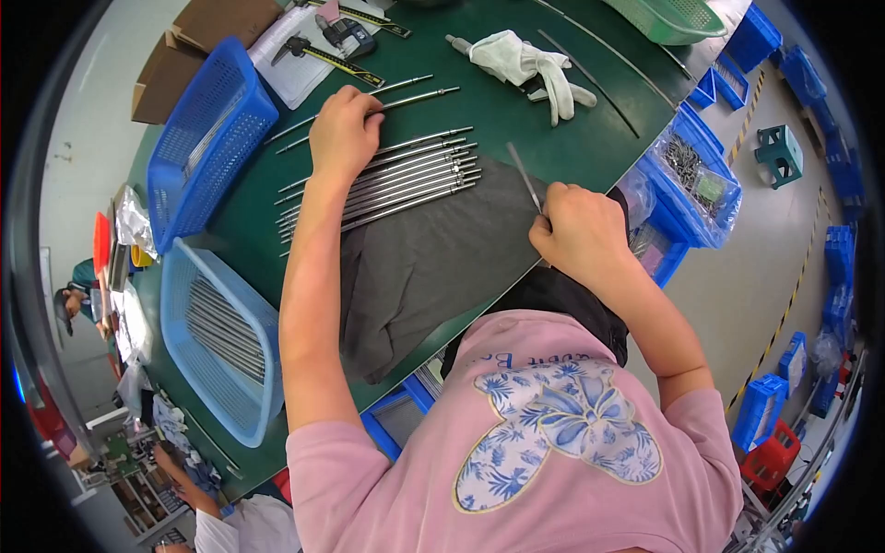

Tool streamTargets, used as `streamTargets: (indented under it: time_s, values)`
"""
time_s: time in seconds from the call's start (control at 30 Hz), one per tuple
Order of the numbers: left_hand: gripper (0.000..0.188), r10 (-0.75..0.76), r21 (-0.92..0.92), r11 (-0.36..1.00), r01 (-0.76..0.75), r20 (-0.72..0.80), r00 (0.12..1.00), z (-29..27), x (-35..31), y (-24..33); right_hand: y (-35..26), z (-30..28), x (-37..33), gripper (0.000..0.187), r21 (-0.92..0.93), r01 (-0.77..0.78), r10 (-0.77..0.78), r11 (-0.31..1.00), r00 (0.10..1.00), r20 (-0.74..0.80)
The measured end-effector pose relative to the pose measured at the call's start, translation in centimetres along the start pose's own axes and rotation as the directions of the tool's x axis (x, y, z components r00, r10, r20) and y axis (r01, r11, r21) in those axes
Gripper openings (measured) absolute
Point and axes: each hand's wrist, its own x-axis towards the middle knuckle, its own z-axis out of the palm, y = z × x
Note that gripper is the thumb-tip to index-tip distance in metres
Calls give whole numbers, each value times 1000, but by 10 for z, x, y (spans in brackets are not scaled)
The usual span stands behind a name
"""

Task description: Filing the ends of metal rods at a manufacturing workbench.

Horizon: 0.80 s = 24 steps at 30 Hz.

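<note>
My left hand (346, 134) reaches over the green table with its fingers curled closed on a slim metal rod (419, 96). A second rod (404, 84) lies just beyond it. Nearer to me, under my left wrist, several similar shiny rods (419, 170) lie side by side, partly on a dark grey cloth (433, 244). My right hand (581, 226), at the table's near edge, is closed round the lower end of a thin, flat grey strip (522, 170), perhaps a small file. The strip points up and away over the cloth; its gripped end is hidden.
Left stand a blue basket (207, 147) and a lighter blue basket (221, 341) filled with rods. Calipers (346, 66) rest on paper at the back. White gloves (521, 63) and a green basket (668, 18) are farther right. Blue bins (710, 175) adjoin the right edge.
</note>
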Motion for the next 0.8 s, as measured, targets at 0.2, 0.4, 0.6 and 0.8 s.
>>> streamTargets:
  time_s: [0.2, 0.4, 0.6, 0.8]
  values:
    - [10, 92, -493, 867, 74, 304, 948, -9, -3, 20, 14, -18, 9, 17, 104, -54, 54, 993, 999, 5]
    - [10, 245, -243, 956, -166, 349, 905, 3, 8, 11, 35, -9, 3, 21, 254, 38, 9, 966, 983, -183]
    - [16, 240, -140, 967, -211, 235, 942, 16, 13, 31, 60, 1, -9, 10, 431, -147, 158, 890, 987, 11]
    - [18, 257, -122, 962, -243, 120, 959, 31, 6, 23, 52, 10, -3, 17, 133, 11, 23, 991, 969, -247]
